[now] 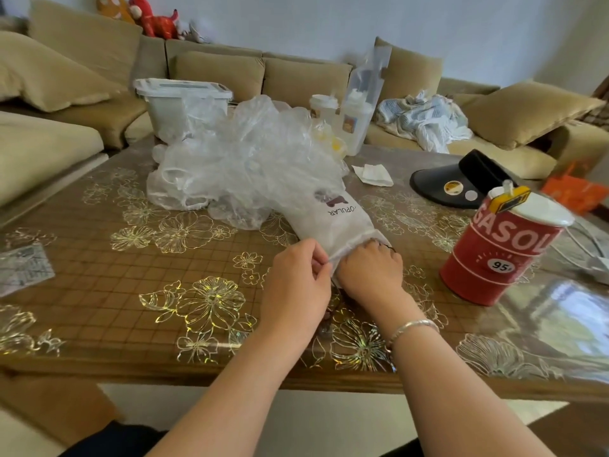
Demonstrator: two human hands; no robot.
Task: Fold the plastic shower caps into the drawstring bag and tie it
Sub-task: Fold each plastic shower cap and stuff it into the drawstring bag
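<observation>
Both hands meet at the mouth of a white fabric drawstring bag (339,222) with dark printed lettering, just right of the frame's centre. Curled fingers of the left hand (296,285) pinch the bag's rim from the left side. Beside it, the right hand (370,268), a silver bracelet (410,328) on its wrist, has its fingers tucked into the opening, so whether they hold anything inside cannot be told. From the hands the bag lies slanting up toward a heap of crumpled clear plastic shower caps (244,159) at centre frame, on a brown gold-flowered table (131,275). At right stands a red gasoline-styled tin (501,252), with a black sun visor (461,183) above it.
</observation>
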